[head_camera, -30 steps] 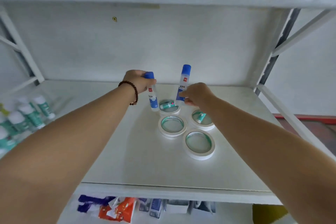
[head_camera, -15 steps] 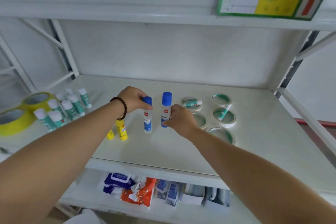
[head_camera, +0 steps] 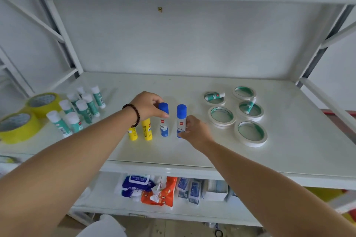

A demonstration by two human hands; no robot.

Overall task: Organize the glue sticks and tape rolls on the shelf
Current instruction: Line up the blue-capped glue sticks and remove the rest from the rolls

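Two blue-capped glue sticks stand upright side by side on the white shelf (head_camera: 289,140). My left hand (head_camera: 147,105) grips the left blue glue stick (head_camera: 163,121) at its cap. My right hand (head_camera: 194,131) grips the right blue glue stick (head_camera: 181,119) low on its body. Two yellow glue sticks (head_camera: 147,129) stand just left of them, partly behind my left wrist. Several white tape rolls (head_camera: 250,132) lie flat to the right; two hold small green-and-white glue sticks (head_camera: 213,96). A group of green-and-white glue sticks (head_camera: 81,109) stands at the left.
Two large yellow tape rolls (head_camera: 19,125) sit at the far left edge. White diagonal braces frame both sides of the bay. The shelf below holds wipe packs (head_camera: 138,186) and small boxes. An upper shelf runs overhead.
Both hands carried the blue glue sticks left, away from the white tape rolls, and set them beside the yellow sticks. The view shifted left and down, showing the left group.
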